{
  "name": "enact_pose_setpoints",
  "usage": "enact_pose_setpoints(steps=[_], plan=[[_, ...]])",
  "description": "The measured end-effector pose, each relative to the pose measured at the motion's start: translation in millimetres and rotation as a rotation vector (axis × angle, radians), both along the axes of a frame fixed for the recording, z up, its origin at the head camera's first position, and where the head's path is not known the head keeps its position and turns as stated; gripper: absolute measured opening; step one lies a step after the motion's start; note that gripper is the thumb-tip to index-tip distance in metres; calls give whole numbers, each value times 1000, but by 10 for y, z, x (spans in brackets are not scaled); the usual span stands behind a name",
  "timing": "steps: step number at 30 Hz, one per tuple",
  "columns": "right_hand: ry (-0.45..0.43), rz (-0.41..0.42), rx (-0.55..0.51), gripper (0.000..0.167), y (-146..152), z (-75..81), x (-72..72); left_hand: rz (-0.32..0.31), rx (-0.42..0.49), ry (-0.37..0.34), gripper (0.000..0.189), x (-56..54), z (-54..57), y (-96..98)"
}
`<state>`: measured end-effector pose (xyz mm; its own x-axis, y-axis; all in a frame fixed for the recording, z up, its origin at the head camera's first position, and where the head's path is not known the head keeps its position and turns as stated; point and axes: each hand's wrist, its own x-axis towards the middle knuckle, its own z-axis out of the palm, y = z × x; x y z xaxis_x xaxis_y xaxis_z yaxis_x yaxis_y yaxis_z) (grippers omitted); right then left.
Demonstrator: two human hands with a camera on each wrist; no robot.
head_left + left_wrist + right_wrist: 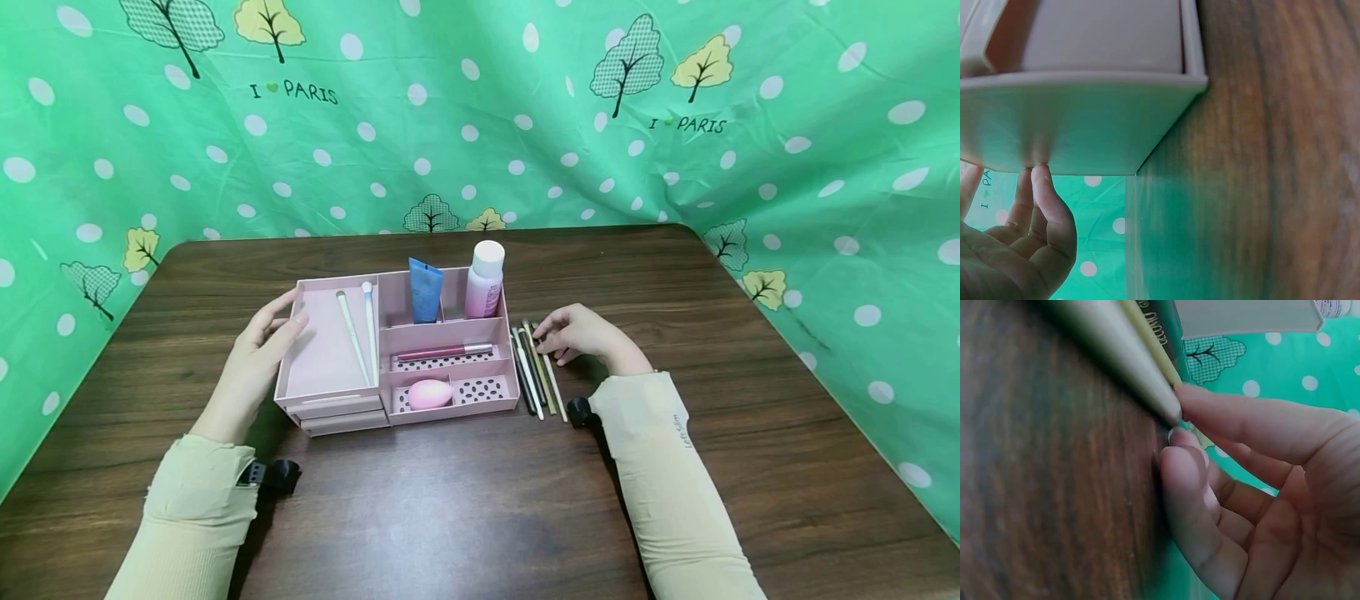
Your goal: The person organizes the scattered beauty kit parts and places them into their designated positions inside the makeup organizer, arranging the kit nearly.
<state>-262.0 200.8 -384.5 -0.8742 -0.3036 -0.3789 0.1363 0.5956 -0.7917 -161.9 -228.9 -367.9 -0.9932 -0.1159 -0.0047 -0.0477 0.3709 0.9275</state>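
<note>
A pink desktop organizer (330, 408) stands on the table. My left hand (251, 358) is at its left side, fingers extended. In the left wrist view the fingertips (1040, 172) touch the organizer's outer side wall (1085, 125). Along the organizer's right side lies a row of slim cosmetic sticks (534, 375), white, black and olive. My right hand (588, 337) bends over their far ends. Its thumb and fingers pinch the end of a thin white stick (1154, 381), the outermost of the row. Beside that stick runs a yellow-green one (1147, 334).
The organizer holds two pale makeup brushes (352, 337), a blue tube (425, 292), a white-capped pink bottle (484, 283), a dark red lip gloss tube (442, 352) and a pink makeup sponge (431, 394). Behind the brown table (465, 508) hangs a green curtain (450, 108).
</note>
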Motion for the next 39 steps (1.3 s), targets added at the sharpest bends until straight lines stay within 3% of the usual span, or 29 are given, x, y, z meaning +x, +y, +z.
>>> enact_pose_setpoints(steps=[9, 19, 28, 31, 39], plan=[[39, 30, 145, 31, -38, 68, 20, 5, 18, 10, 58, 1, -8, 7], [44, 3, 212, 25, -73, 101, 56, 1, 30, 24, 57, 3, -18, 11], [71, 17, 362, 26, -189, 184, 122, 6, 23, 24, 57, 4, -10, 18], [71, 13, 354, 25, -182, 171, 109, 6, 17, 20, 58, 3, -9, 18], [60, -9, 203, 28, -114, 166, 66, 0, 18, 21, 58, 5, -4, 12]])
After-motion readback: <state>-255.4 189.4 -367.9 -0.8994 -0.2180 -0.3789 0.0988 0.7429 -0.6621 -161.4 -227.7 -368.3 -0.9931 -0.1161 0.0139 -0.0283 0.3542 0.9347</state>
